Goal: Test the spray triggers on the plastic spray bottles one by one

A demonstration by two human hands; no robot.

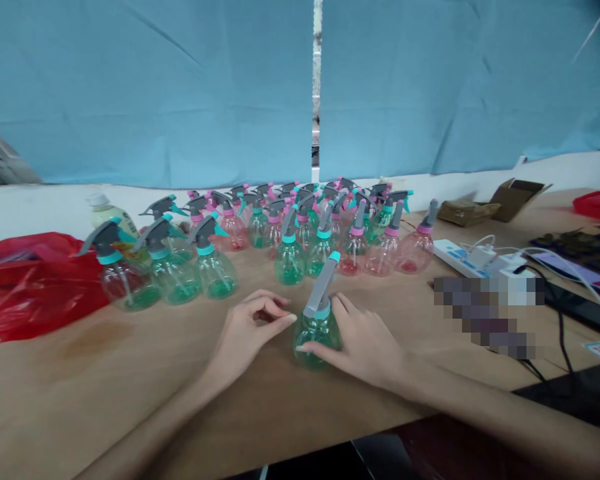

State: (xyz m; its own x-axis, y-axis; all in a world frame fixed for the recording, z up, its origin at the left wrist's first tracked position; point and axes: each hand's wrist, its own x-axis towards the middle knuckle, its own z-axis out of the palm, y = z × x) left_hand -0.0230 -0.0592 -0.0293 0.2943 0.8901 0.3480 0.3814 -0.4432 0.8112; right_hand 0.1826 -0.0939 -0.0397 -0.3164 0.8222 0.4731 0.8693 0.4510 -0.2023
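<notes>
Brown table (105, 387), edge nearest me; I work at its near middle. Step in hand, my judgement: steadying and handling one spray bottle, apart from the rest.

Far side: a crowd of spray bottles (323, 250), green and pink, grey heads on top. Far left: a red plastic bag (35, 280), just beside three green bottles (175, 273).

Bottle in hand (313, 333): green, apparently upright on the table, near of the crowd and between my hands.

Right hand (367, 340): wrapped about the right side of the bulb, fingers bent behind it, thumb laid across its near face. Grip closed on the bottle.

Left hand (243, 330): left of the bottle, fingers curled, thumb stretched toward the bulb's shoulder. Cannot tell whether thumb and forefinger meet, pinch anything small, or touch the plastic.

Grey spray head (323, 287): above both hands, no finger on it. Teal collar (320, 311): just above the left thumb tip. Next move, I judge, calls for a firm right hold on the bulb while the left fingertips do any fine work.
</notes>
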